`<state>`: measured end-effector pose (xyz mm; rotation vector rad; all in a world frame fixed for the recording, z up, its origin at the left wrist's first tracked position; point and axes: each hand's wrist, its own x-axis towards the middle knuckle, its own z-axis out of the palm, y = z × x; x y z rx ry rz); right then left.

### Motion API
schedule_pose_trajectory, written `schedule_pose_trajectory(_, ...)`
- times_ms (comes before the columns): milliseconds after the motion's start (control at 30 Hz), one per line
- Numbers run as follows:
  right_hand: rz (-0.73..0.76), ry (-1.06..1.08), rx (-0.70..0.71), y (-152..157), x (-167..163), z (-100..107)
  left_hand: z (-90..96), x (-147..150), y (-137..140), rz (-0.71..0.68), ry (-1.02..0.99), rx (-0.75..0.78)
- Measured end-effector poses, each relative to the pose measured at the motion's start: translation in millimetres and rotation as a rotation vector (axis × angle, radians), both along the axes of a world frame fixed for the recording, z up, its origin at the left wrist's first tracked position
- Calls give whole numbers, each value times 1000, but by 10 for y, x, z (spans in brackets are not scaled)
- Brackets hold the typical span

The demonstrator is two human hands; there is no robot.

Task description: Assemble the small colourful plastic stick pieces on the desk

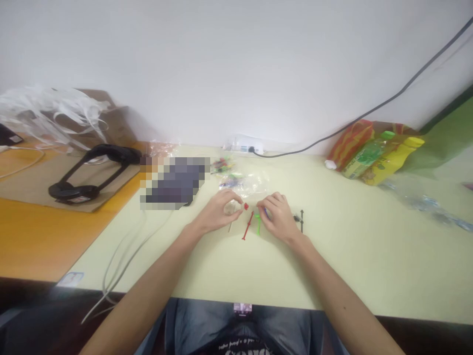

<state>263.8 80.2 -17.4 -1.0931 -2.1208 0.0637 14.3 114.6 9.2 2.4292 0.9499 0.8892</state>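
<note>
My left hand [223, 209] is closed in a pinch, thumb and index finger on a small red plastic piece [246, 206]. Just across from it, my right hand [277, 217] has its fingertips pressed together; whatever is between them is hidden. Below the fingertips, a red plastic rod [248, 226] with widened ends lies on the table. A bright green plastic part [258, 225] is beside it, close under the right fingers. To the right of that hand lies a black plastic part [302, 221] with pointed ends, partly covered by the hand.
Loose colourful pieces [223, 165] and a clear plastic bag [251, 183] lie behind the hands on the pale table [236, 271]. A blurred-out dark device [175, 182] is at left, with cables. Snack bags [384, 153] stand right. A power strip [242, 145] sits against the wall.
</note>
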Motion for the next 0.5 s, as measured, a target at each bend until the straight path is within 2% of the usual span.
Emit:
schedule_pose_trajectory(200, 99, -128, -47, 8, -10, -51, -24, -21, 13, 36, -14, -15)
schedule_pose_trajectory(500, 178, -179, -130, -22, -33, -40, -43, 2, 14, -24, -11, 19)
